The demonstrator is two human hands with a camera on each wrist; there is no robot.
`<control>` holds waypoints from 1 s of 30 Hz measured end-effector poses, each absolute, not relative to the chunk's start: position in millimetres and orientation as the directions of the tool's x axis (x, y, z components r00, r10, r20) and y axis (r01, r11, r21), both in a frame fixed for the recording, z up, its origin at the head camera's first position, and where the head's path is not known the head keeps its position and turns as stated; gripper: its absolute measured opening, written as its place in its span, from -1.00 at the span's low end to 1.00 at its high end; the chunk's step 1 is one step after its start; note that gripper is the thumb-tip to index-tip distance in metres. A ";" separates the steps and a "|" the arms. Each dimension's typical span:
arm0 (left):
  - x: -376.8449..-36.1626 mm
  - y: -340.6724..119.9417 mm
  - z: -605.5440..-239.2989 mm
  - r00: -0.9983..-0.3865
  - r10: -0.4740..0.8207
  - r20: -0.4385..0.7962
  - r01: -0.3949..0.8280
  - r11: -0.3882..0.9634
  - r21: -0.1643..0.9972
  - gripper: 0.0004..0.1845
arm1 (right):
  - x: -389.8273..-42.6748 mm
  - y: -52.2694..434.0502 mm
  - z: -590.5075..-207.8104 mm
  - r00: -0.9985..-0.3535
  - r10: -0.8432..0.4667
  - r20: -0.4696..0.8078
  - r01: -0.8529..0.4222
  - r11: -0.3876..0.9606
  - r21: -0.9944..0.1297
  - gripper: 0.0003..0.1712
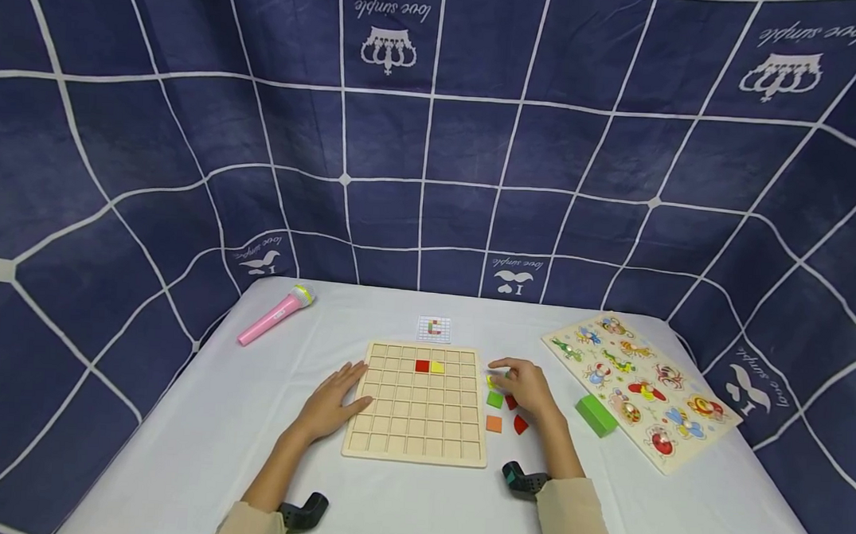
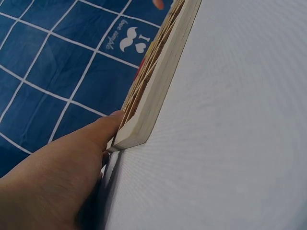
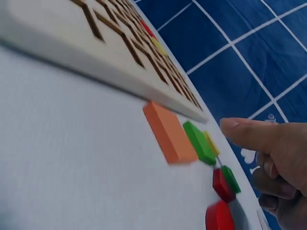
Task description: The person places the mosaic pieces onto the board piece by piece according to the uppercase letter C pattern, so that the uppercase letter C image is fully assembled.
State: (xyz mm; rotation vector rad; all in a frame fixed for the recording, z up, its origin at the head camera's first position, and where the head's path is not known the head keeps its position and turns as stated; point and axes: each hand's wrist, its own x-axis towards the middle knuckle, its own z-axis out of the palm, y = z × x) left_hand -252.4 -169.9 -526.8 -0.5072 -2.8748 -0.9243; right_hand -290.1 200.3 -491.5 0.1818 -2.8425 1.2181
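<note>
While the left hand [image 1: 330, 406] rested straight-fingered on the left rim of the square pale-wood grid board [image 1: 414, 459], not clenched, the right hand [image 1: 530, 389] hovered loose-fingered off the right rim, nothing seen in its grasp. Beyond the orange square tile [image 1: 494, 424] and green square tile [image 1: 495, 399], the small flat yellow piece [image 1: 491, 382] lay just left of the right hand, the nearer one; bright, part-covered, outline and long axis unclear.

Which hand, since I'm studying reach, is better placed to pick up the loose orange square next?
Probably the right hand: it is close by, on the same side of the board as the orange square. The left hand touches the board's opposite edge.
</note>
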 end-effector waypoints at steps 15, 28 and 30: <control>-252.7 -167.9 -528.8 -0.941 0.281 0.191 0.339 0.756 0.559 -0.26 | -295.9 202.5 -505.5 -0.994 -0.021 0.104 -0.083 0.771 -0.632 -0.73; -252.3 -167.4 -527.2 -0.943 0.284 0.174 0.332 0.763 0.555 -0.26 | -296.6 202.1 -502.3 -0.989 0.087 0.120 0.003 0.821 -0.571 -0.72; -252.6 -168.0 -526.9 -0.944 0.280 0.174 0.329 0.765 0.554 -0.26 | -295.5 201.3 -501.1 -0.989 0.075 0.130 -0.012 0.824 -0.567 -0.73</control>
